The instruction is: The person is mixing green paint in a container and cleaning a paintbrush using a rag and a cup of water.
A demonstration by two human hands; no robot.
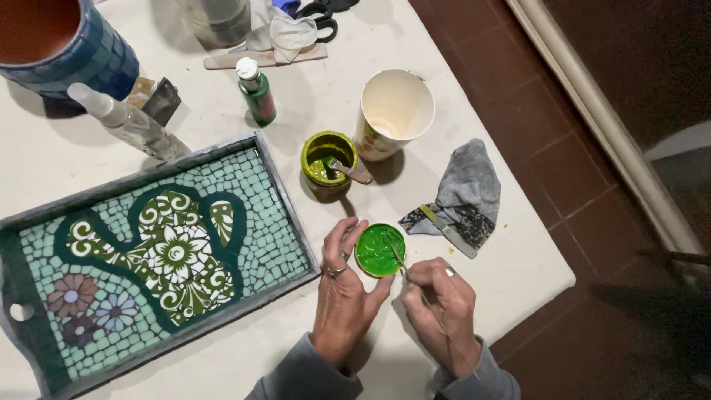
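Left hand [342, 285] cupped around small round lid full of bright green paint [380, 250], thumb and fingers on its rim, ring on one finger. Right hand [438, 311] closed on thin brush [401, 261], tip dipped into the green paint. Grey sleeves on both wrists.

All places below relative to the green paint lid, sitting on white worktop [511, 259] near its front edge:

- Just above: small olive-green round paint jar [328, 161], open, wet green paint inside, small stick or brush resting in it.
- Above, slightly right: white paper cup [394, 112] with printed pattern, upright, looks empty, just beside the jar.
- Right: crumpled grey cloth [463, 194] with dark smears and a yellow-green spot, near but apart.
- Left: rectangular tray with mosaic of pale green tiles [148, 255], dark green cactus shape with white floral pieces in the middle, tile flowers at the lower left, grey frame, cut-out handle at far end. Left hand just beside the frame corner, contact unclear.
- Far above, left: small green paint bottle with white cap [257, 91], upright.
- Far upper left: clear plastic bottle with nozzle cap [129, 122], lying on its side; blue tiled pot with terracotta inside [70, 44] behind it, partly cut off.
- Top edge: black-handled scissors [320, 18], white rag, flat wooden stick, partly cropped.

Red-brown tiled floor [548, 178] off right side of worktop.
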